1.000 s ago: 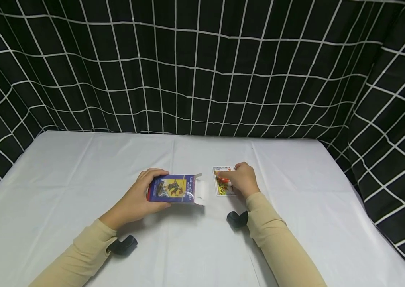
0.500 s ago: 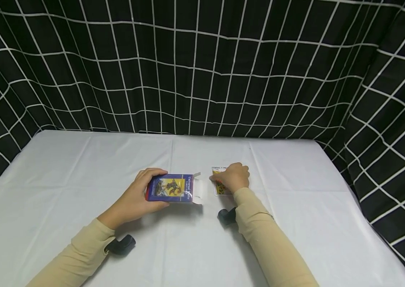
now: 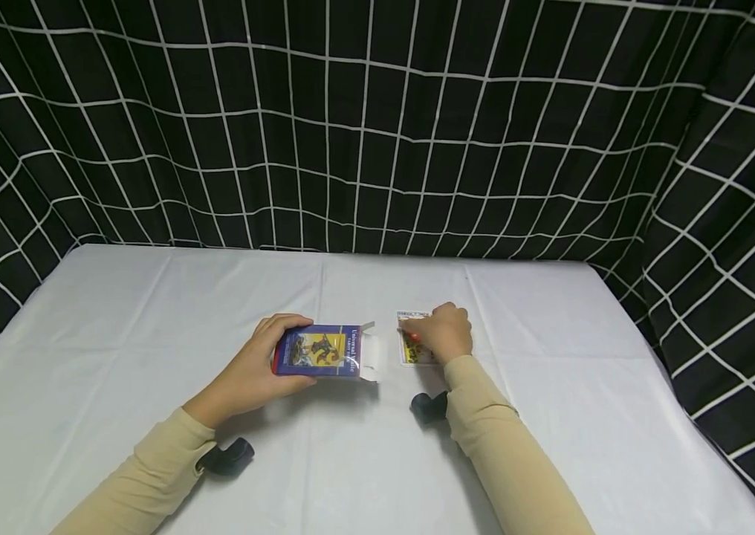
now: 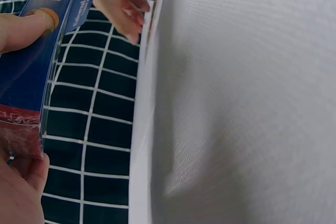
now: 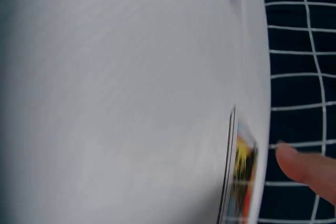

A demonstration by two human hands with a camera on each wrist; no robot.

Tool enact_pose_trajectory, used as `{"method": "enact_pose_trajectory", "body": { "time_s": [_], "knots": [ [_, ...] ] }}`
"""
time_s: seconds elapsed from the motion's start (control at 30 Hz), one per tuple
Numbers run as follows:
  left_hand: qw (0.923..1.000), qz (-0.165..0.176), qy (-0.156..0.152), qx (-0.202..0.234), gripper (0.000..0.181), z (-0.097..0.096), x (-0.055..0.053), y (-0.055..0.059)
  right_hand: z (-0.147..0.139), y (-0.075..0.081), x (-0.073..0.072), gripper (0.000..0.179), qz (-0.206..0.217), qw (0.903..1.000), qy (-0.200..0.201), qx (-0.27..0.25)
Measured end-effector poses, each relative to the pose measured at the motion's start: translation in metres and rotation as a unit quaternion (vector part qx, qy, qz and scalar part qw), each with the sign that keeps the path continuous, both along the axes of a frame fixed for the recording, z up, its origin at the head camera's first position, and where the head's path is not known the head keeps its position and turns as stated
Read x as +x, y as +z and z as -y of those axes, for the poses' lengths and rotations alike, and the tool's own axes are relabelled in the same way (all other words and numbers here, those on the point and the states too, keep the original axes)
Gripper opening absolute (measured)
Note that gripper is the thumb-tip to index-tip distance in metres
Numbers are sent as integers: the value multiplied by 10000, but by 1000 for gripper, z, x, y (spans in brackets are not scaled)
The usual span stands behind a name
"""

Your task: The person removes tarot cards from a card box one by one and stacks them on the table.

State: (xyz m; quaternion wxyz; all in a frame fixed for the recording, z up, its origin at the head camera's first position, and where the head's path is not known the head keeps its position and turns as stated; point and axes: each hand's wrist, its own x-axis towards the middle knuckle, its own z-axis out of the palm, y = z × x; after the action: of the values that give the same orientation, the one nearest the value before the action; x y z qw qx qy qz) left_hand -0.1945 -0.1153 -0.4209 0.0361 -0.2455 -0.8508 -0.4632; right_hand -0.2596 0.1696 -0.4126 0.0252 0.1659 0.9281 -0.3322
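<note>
My left hand [image 3: 258, 371] grips a blue tarot card box [image 3: 316, 351] with a yellow picture, the thumb on one long side and fingers on the other. The box is raised off the cloth, and its white end flap [image 3: 372, 354] hangs open toward the right. In the left wrist view the thumb presses on the box [image 4: 23, 74]. Over a colourful tarot card [image 3: 411, 357] lying face up hovers my right hand [image 3: 446, 334], its fingers loosely bent. The right wrist view shows a finger [image 5: 310, 169] apart from the card [image 5: 244, 174]. Whether more cards lie beneath is unclear.
A white cloth [image 3: 183, 297] with fold creases covers the table. Black curtains [image 3: 351, 134] with a white grid stand behind and on both sides. A dark wrist camera mount [image 3: 227, 458] juts from the left sleeve, another [image 3: 427, 408] from the right.
The right hand has shifted left across the card, then slightly back to the right, uncovering a bit more of it. The left hand and the box have stayed in place.
</note>
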Motion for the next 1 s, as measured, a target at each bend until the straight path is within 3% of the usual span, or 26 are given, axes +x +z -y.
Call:
{"method": "enact_pose_trajectory", "body": {
  "time_s": [0.13, 0.3, 0.43, 0.53, 0.77, 1.0],
  "knots": [
    [10000, -28, -5, -32, 74, 0, 1, -1, -11, 0, 8, 50, -684, 9954, -84, -673],
    [9999, 18, -91, -62, 76, -1, 4, 1, -22, 5, 24, 40, -1087, 9856, -32, -1296],
    [10000, 22, -90, -20, 76, -1, 3, 3, -21, 19, 37, 38, -1077, 9792, 244, -1704],
    [10000, -30, -63, 3, 75, -1, 2, 3, -14, 28, 47, 37, -1002, 9687, 471, -2224],
    [9999, -133, -56, -9, 74, -1, 1, 1, 5, 33, 65, 35, -934, 9409, 797, -3156],
    [9999, -153, -47, -18, 76, -1, 0, 0, 17, 36, 73, 31, -925, 9275, 976, -3488]
  ]
}}
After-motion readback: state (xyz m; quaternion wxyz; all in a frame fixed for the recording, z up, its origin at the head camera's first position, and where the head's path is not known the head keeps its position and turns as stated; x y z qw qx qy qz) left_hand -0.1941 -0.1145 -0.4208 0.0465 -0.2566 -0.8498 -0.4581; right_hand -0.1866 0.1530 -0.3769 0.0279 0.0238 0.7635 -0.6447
